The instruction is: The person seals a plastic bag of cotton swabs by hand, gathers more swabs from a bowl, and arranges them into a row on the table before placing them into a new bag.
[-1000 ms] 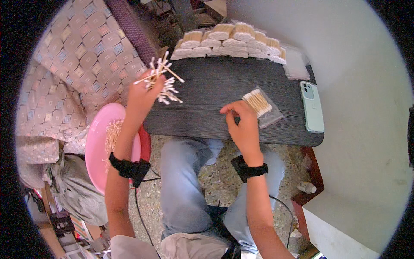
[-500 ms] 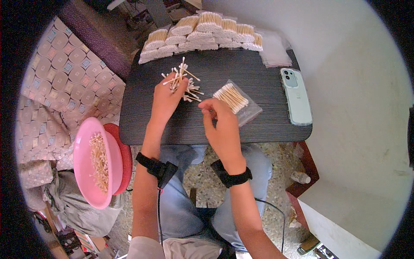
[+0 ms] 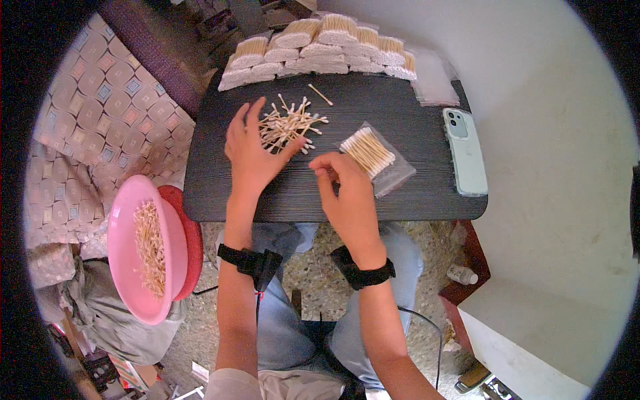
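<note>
Centrally, clear swab packet [image 3: 375, 157], right hand [image 3: 347, 193] beside

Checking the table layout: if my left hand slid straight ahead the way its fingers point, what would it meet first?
The left hand would likely first meet the loose pile of cotton swabs lying right at its fingertips.

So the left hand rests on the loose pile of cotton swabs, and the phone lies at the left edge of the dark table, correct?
Not quite. In the head view the phone lies at the right edge of the dark table, not the left. The left hand does rest on the loose pile of cotton swabs.
</note>
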Motion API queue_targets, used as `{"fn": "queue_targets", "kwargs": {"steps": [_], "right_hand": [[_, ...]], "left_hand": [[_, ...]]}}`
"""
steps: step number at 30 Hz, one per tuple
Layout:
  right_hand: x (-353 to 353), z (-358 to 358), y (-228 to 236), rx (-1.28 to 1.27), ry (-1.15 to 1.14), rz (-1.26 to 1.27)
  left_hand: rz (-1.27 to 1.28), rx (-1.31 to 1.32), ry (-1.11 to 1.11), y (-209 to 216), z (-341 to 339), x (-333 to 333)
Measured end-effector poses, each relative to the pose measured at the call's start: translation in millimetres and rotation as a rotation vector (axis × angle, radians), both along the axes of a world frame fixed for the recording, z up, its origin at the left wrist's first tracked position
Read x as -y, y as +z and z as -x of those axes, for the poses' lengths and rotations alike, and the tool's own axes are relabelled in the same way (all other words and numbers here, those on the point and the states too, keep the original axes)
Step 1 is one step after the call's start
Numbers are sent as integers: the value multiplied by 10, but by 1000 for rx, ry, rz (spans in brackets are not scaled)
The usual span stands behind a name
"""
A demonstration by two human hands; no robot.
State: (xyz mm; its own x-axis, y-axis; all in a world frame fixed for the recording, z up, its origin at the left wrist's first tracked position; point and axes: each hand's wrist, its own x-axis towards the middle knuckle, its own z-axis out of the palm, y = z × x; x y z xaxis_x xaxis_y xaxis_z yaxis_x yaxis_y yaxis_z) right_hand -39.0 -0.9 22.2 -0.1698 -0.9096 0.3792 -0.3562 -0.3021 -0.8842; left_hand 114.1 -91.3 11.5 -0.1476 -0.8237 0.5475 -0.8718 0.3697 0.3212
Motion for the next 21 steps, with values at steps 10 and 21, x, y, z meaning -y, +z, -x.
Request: {"fn": "queue_targets", "kwargs": {"steps": [10,21], "right_hand": [[20,-148,-35,-94,18,-9],[131,-278,-264,-541,-62,147]], "left_hand": [[-4,-135,-166,-152,-13,21],[-2,-1,50,-190,-20,-147]]}}
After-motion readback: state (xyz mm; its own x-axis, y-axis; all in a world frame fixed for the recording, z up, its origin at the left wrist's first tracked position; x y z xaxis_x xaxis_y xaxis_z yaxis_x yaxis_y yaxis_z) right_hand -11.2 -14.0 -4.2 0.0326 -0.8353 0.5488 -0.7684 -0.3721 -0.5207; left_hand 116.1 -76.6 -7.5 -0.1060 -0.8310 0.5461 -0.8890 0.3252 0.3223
